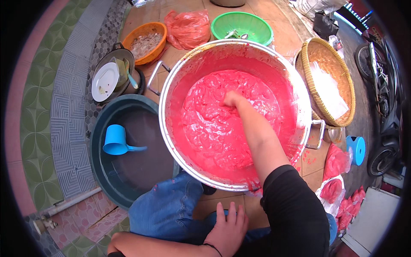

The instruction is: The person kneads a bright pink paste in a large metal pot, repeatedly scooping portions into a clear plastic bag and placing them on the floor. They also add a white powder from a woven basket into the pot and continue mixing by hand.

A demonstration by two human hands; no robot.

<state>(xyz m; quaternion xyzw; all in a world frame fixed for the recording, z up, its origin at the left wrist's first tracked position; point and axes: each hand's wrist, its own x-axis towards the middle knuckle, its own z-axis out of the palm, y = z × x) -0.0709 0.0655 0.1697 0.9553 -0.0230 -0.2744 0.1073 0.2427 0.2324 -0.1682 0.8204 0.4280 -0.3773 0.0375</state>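
A large metal pot [168, 141] stands before me, holding thick, lumpy, bright pink batter [214, 141]. My right hand [231, 98] is sunk into the batter near the middle of the pot, its fingers hidden below the surface. Pink smears coat the pot's inner wall and spot its front rim. Down at my lap, my left hand [228, 229] lies with fingers stretched out beside my jeans, holding nothing. A dark band circles that wrist.
Left of the pot sits a dark green tub [97, 171] of murky water with a blue dipper [115, 140]. Beyond are a wok [128, 54] with a white plate [105, 81], an orange basin [160, 30], and a green basin [261, 26]. Woven baskets [349, 85] and pink bags [336, 162] stand right.
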